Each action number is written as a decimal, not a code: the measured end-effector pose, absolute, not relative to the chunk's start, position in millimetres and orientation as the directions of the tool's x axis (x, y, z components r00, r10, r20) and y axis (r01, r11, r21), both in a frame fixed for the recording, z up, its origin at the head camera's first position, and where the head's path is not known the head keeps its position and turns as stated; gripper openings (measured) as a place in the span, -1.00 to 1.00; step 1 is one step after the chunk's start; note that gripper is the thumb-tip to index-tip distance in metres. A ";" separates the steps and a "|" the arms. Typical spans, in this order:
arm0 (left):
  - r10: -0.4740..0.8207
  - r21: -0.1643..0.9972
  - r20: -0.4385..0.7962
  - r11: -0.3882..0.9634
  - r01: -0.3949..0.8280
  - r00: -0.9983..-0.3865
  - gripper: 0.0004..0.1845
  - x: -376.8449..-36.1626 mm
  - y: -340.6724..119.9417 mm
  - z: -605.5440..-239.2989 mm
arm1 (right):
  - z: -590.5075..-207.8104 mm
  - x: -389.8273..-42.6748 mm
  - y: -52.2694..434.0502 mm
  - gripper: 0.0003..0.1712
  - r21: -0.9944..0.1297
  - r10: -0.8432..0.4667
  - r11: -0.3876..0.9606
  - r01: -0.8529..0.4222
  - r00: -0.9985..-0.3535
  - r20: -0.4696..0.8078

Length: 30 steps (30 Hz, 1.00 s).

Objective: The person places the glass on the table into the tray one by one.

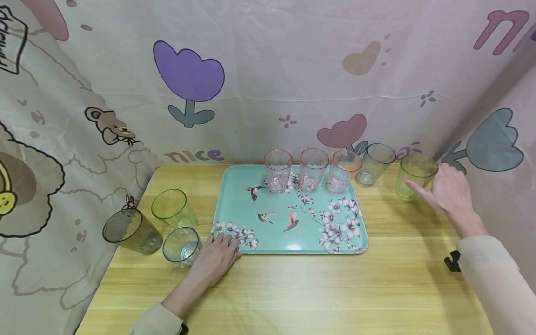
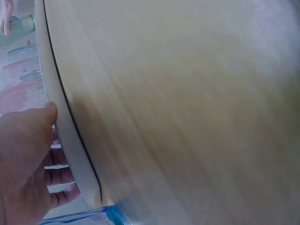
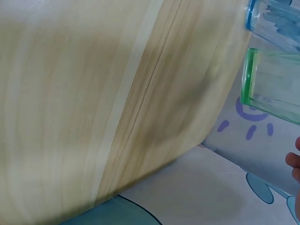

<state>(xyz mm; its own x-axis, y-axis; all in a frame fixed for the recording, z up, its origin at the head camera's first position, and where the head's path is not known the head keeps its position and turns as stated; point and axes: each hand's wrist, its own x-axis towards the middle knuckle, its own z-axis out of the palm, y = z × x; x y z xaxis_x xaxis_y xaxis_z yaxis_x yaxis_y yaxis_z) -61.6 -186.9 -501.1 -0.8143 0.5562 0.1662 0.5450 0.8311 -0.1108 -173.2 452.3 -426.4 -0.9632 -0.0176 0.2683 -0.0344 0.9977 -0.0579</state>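
Observation:
My left hand (image 1: 217, 257) rests at the near left corner of the floral turquoise tray (image 1: 234, 204), fingers over its rim. In the left wrist view, the thumb and fingertips of that hand (image 2: 28, 150) touch the rim. Far right, my right hand (image 1: 452, 190) is beside a yellow-green glass (image 1: 404, 186), thumb stretched across its front. The right wrist view shows a gap between its fingertips (image 3: 294, 161) and the green-rimmed glass (image 3: 276, 84). Three pink-rimmed glasses (image 1: 278, 174) stand in a row along the tray's back edge.
A blue-tinted glass (image 1: 377, 163) stands between the tray and the yellow-green one. At the left are a green glass (image 1: 176, 211), a dark grey glass (image 1: 136, 232) and a blue-rimmed glass (image 1: 182, 246), close to my left hand. A printed curtain (image 1: 259, 70) hangs behind the wooden table (image 1: 301, 293).

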 end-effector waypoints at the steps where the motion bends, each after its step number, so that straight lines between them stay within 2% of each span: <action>1: 0.556 -0.111 0.165 0.831 0.545 -0.815 -0.68 -61.6 -186.9 -501.1 | -425.7 -171.9 451.9 0.04 -0.056 -0.022 0.998 -0.039 -0.962 0.272; 7: 0.554 -0.107 0.157 0.833 0.544 -0.818 -0.68 -61.6 -186.4 -500.7 | -421.6 -165.7 449.0 0.14 -0.047 -0.043 0.997 -0.059 -0.958 0.283; 14: 0.548 -0.099 0.150 0.836 0.539 -0.823 -0.68 -61.9 -186.4 -500.3 | -416.4 -158.1 443.8 0.16 -0.052 -0.054 0.996 -0.073 -0.953 0.298; 23: 0.553 -0.105 0.150 0.833 0.543 -0.820 -0.68 -62.3 -186.4 -500.4 | -410.6 -147.8 438.3 0.00 -0.019 -0.097 0.994 -0.111 -0.927 0.362; 30: 0.551 -0.101 0.149 0.834 0.542 -0.821 -0.68 -62.1 -186.5 -500.9 | -405.2 -140.7 429.4 0.02 -0.002 -0.137 0.989 -0.150 -0.909 0.394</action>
<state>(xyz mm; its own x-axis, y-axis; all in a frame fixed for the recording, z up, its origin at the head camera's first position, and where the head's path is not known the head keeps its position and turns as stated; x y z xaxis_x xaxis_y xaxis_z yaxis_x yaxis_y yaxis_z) -62.1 -186.5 -500.9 -0.8209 0.5513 0.1486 0.5420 0.8343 -0.1012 -140.7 429.4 -405.2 -0.9089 -0.1372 0.3938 -0.1503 0.9886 -0.0024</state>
